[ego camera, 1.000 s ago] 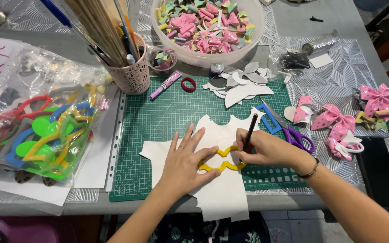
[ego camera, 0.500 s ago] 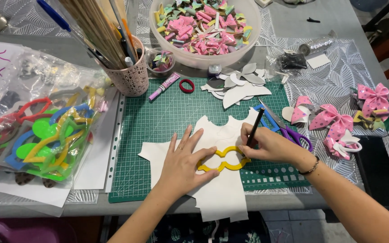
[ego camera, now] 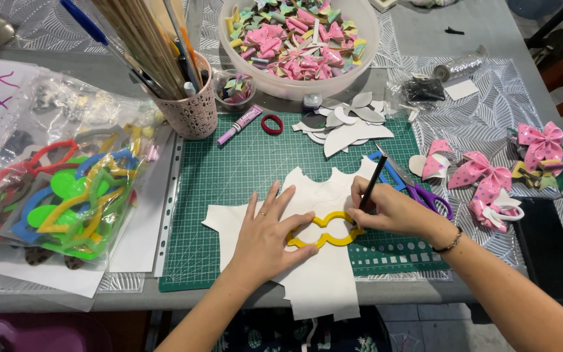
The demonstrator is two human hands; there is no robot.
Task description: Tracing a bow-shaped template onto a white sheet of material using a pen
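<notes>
1. The left hand [ego camera: 270, 236] lies flat, fingers spread, on a yellow bow-shaped stencil [ego camera: 324, 230] and the white sheet [ego camera: 324, 287] under it. Its grip is apart, pressing rather than clasping, and the palm hides the stencil's left lobe.
2. The right hand [ego camera: 391, 210] has its grip clamped on a black pen [ego camera: 373, 184]. The pen tip meets the stencil's right edge, and the fingers hide the exact contact.
3. The white sheet rests on the green cutting mat [ego camera: 242, 169] at the near middle of the grey surface [ego camera: 438, 39]. Its near end hangs over the surface edge.
4. Scissors with purple and blue handles [ego camera: 425, 193] lie just beyond the right hand, partly covered by it.
5. At the left, a clear plastic bag [ego camera: 66, 195] holds coloured stencils; glare makes their shapes hard to tell apart.
6. Far off, a pale bowl [ego camera: 360, 65] of pink bows is cut off by the top edge. A pink lattice cup [ego camera: 193, 111] of sticks and pens stands to its left.
7. A small pink tube [ego camera: 240, 124] lies near the cup; its label is too small to make out.
8. Finished pink bows [ego camera: 483, 173] sit at the right.
</notes>
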